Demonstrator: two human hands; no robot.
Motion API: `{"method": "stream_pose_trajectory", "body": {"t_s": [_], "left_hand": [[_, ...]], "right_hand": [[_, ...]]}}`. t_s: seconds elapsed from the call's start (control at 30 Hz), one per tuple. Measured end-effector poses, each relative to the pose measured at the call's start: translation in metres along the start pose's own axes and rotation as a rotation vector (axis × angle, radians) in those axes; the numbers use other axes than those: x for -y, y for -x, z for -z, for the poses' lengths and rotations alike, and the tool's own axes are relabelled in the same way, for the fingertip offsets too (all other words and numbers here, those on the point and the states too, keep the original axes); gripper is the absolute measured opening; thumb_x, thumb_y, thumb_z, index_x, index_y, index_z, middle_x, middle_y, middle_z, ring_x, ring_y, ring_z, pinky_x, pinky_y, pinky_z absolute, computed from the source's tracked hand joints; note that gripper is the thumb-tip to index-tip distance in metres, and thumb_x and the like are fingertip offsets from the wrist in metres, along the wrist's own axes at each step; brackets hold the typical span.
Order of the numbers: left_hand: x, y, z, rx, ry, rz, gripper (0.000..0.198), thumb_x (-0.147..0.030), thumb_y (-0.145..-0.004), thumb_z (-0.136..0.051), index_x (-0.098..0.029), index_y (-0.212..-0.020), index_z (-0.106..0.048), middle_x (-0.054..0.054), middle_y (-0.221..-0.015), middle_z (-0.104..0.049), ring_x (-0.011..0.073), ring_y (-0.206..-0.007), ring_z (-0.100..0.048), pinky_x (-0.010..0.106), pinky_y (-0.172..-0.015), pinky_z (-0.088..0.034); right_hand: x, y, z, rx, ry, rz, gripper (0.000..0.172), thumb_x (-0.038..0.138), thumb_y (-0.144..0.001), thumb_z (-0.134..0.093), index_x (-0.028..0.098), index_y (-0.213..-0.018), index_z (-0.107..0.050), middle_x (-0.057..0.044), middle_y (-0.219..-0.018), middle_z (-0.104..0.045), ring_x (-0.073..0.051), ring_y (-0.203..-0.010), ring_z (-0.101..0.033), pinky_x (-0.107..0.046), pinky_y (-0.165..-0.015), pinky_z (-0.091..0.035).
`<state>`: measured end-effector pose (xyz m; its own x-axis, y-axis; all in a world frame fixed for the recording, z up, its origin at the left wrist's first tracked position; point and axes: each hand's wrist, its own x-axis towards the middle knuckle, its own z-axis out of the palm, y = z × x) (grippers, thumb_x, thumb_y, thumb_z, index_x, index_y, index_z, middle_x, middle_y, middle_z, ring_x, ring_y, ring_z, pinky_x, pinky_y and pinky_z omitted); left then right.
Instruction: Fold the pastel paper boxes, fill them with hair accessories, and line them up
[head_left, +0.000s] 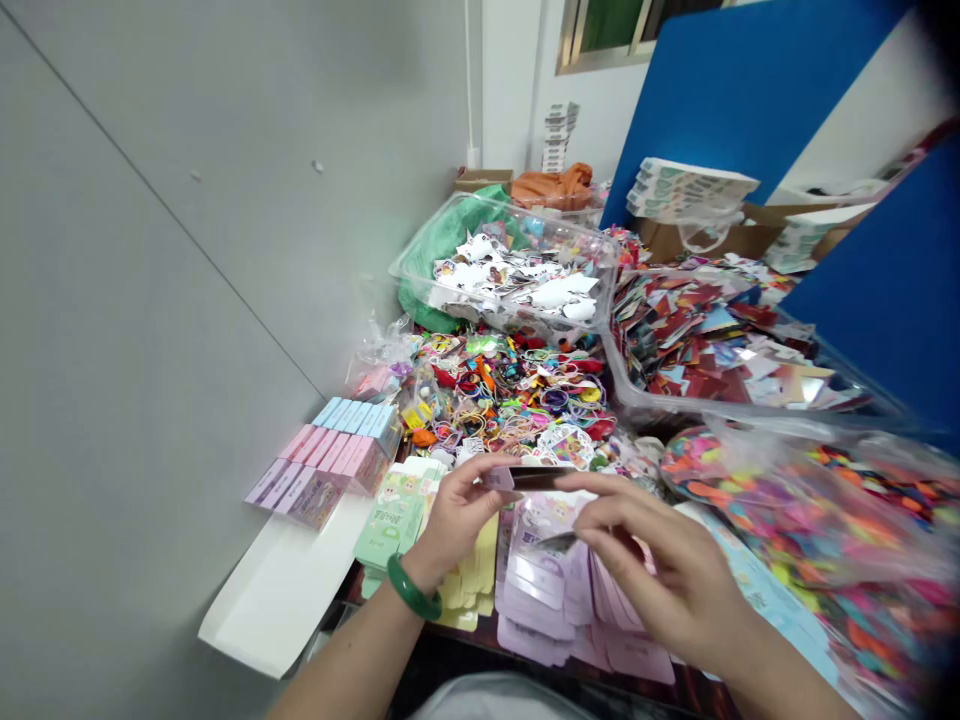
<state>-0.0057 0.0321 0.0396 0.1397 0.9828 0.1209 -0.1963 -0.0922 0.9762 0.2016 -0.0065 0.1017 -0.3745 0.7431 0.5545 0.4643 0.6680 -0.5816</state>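
The person's left hand (pixel 457 515) and right hand (pixel 660 570) pinch a dark strip (pixel 534 478) between them, just above a spread of lilac cards (pixel 536 625). A green bangle (pixel 412 587) circles the left wrist, and a jumble of hair ties (pixel 510 400) lies just beyond.

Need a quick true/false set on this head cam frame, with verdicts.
1. The left hand pinches a dark strip. True.
2. The green bangle is on the right wrist. False: it is on the left wrist.
3. Lilac printed cards lie in a pile beneath the hands. True.
4. The pink and blue boxes sit inside a cardboard carton. False: they lie in rows with no carton around them.
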Motion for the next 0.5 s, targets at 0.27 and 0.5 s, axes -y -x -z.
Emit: {"method": "stream_pose_trajectory", "body": {"t_s": [0.27,0.5], "left_hand": [[0.003,0.003,-0.007,0.040,0.025,0.053,0.026,-0.015,-0.072,-0.076,-0.021,-0.097,-0.075,0.004,-0.101,-0.072,0.0193,-0.095,-0.065,0.029,-0.082,-0.053],[0.009,0.005,-0.011,0.043,0.055,0.135,0.032,-0.013,-0.068,-0.078,-0.019,-0.099,-0.073,0.005,-0.100,-0.074,0.0215,-0.096,-0.066,0.033,-0.088,-0.051]], "right_hand": [[-0.009,-0.002,-0.006,-0.485,0.221,0.160,0.026,-0.001,-0.079,-0.062,0.018,-0.097,-0.064,-0.010,-0.109,-0.061,-0.021,-0.097,-0.058,-0.035,-0.080,-0.049],[-0.024,-0.007,-0.021,-0.316,0.314,0.251,0.024,0.000,-0.081,-0.061,0.016,-0.099,-0.062,-0.012,-0.111,-0.059,-0.024,-0.101,-0.056,-0.041,-0.084,-0.047]]}}
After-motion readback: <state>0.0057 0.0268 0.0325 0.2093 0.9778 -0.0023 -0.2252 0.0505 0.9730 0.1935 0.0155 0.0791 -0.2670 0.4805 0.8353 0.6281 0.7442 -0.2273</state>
